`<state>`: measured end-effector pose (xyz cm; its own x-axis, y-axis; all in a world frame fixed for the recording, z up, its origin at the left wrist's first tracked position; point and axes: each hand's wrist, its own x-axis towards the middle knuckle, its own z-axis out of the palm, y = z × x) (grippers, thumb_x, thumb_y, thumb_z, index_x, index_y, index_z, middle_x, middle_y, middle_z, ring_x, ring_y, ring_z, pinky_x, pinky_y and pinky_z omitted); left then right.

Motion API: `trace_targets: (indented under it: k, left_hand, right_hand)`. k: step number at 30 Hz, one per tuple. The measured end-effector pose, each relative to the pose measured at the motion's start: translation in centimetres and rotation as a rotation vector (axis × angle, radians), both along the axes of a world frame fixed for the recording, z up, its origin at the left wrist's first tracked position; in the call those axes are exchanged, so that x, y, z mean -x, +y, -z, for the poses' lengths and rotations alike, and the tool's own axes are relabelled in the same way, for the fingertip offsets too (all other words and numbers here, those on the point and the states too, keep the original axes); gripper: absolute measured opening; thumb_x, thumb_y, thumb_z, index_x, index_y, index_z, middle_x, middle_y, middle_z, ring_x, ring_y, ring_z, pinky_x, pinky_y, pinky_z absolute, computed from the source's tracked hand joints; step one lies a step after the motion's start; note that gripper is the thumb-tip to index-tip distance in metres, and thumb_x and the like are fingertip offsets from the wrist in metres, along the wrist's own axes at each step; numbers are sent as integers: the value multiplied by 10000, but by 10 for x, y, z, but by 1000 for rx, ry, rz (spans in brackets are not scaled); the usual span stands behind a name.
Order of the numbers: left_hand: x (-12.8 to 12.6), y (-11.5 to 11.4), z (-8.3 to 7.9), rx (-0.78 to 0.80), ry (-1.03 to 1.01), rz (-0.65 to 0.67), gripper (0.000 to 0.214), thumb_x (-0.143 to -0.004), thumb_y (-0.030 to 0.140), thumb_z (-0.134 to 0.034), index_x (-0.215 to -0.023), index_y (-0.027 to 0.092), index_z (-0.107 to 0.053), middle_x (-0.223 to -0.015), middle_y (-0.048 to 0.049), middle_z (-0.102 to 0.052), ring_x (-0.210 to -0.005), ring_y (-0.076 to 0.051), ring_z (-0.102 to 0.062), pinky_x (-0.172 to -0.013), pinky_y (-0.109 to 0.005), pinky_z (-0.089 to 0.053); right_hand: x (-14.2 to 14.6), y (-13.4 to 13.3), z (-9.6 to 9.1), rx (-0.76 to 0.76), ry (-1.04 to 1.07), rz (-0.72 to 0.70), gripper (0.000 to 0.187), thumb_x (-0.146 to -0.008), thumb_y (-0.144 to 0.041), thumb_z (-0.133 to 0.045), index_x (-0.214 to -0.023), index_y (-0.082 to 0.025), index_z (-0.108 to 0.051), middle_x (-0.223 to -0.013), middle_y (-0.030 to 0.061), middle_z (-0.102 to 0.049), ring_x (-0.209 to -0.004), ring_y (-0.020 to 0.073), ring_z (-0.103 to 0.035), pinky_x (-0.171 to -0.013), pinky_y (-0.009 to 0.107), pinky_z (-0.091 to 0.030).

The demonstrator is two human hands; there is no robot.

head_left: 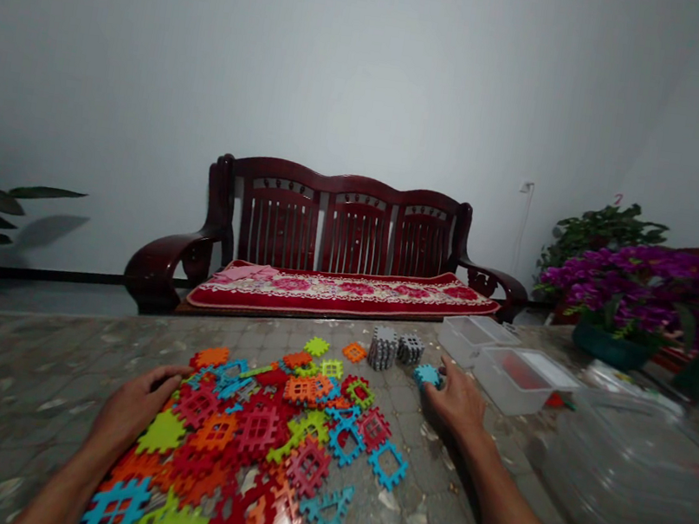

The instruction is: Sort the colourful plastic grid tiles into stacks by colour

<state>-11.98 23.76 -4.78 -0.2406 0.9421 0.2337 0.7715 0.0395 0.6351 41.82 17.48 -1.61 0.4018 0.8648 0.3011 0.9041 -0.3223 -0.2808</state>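
Note:
A heap of flat plastic interlocking tiles (257, 441), red, orange, green and blue, lies spread on the marbled table (9, 386). My left hand (134, 405) rests flat on the heap's left edge, fingers stretched out over the tiles. My right hand (457, 396) lies further right and back, its fingers closed on a small blue tile (426, 375). Just behind that tile stand two grey stacks of tiles (393, 348).
Two clear plastic boxes (508, 365) sit right of my right hand, and a larger clear container (635, 462) is at the right edge. A pot of purple flowers (652, 303) stands behind them. A dark wooden bench (331, 250) with a red cushion is beyond the table.

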Motion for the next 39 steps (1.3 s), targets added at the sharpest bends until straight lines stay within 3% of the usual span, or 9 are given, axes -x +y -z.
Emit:
trace_targets:
  k: [6, 14, 17, 20, 22, 24, 29, 36, 39]
  left_hand:
    - [0, 0, 2, 29, 18, -11, 351, -814, 403, -523, -976, 263, -801, -1001, -36, -815, -880, -250, -742, -713, -284, -548]
    - [2, 2, 4, 67, 27, -8, 366, -828, 419, -519, -1009, 261, -795, -1015, -38, -810, -901, -248, -736, -727, -282, -534]
    - [3, 3, 6, 62, 24, -4, 376, -831, 429, -518, -1029, 263, -790, -1025, -33, -809, -901, -240, -734, -708, -274, -528]
    - [4, 3, 8, 69, 15, -6, 391, -835, 438, -513, -1049, 258, -787, -1019, -34, -810, -898, -246, -734, -699, -282, -525]
    - [4, 3, 7, 71, 14, -6, 392, -836, 432, -511, -1046, 251, -788, -1032, -41, -809, -910, -251, -735, -716, -290, -525]
    - [3, 2, 7, 71, 19, -2, 390, -840, 429, -506, -1042, 252, -789, -1052, -43, -806, -924, -250, -734, -742, -292, -523]
    - [1, 1, 5, 82, 19, -1, 400, -846, 435, -504, -1070, 255, -782, -1043, -43, -806, -929, -247, -730, -758, -289, -520]
    - [-2, -4, 0, 60, 23, -20, 367, -845, 413, -513, -1029, 258, -791, -1033, -36, -808, -904, -240, -735, -726, -278, -526]
    - [-4, -5, -2, 45, 23, -12, 357, -840, 405, -519, -1018, 259, -793, -1018, -30, -810, -894, -234, -733, -720, -272, -528]
  right_hand:
    - [2, 0, 5, 34, -13, 18, 785, -810, -387, -618, -1538, -195, -396, -1340, 135, -650, -1214, 334, -579, -951, 414, -444]
    - [-1, 4, 16, 73, -21, 8, 785, -836, -357, -574, -1548, -114, -350, -1306, 187, -656, -1176, 337, -599, -914, 404, -453]
    - [-1, 3, 15, 9, -55, 13, 749, -821, -336, -585, -1517, -131, -403, -1286, 185, -658, -1169, 333, -596, -924, 405, -447]
    - [2, 2, 9, -179, -97, 3, 646, -823, -294, -561, -1451, -157, -493, -1249, 165, -666, -1155, 321, -588, -963, 420, -434]
    - [10, 4, 6, -314, -69, -74, 560, -822, -266, -539, -1375, -179, -566, -1214, 134, -683, -1131, 300, -595, -982, 418, -435]
    - [23, 6, 5, -347, 46, -208, 462, -825, -271, -535, -1268, -193, -644, -1148, 102, -713, -1058, 269, -629, -951, 391, -464]
    - [61, 11, 22, -107, 387, -473, 325, -797, -308, -602, -1066, -191, -742, -1022, 70, -761, -881, 230, -692, -830, 351, -525]
    - [83, 6, 30, -89, 447, -548, 325, -825, -278, -559, -1072, -205, -757, -1094, 73, -763, -1024, 255, -681, -943, 403, -496]
    - [82, 7, 25, -117, 544, -561, 301, -865, -371, -539, -969, -194, -759, -986, 67, -774, -928, 240, -690, -847, 362, -514]
